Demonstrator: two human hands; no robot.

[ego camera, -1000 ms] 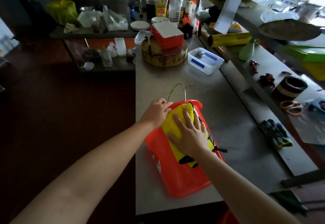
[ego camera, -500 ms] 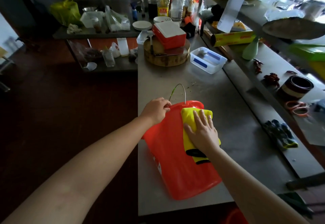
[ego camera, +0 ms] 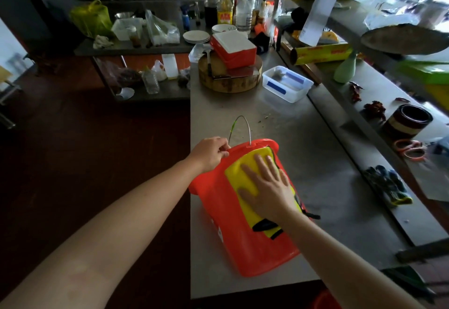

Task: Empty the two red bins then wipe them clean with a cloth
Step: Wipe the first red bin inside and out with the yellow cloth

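We see the red bin [ego camera: 243, 243] lying on its side at the near left edge of the bench [ego camera: 315, 163], its wire handle [ego camera: 239, 126] pointing away. Our left grip [ego camera: 210, 154] curls its fingers over the bin's far rim. Our right grip [ego camera: 269, 187], fingers spread flat, presses the yellow cloth [ego camera: 237, 170] against the bin's upturned outer wall.
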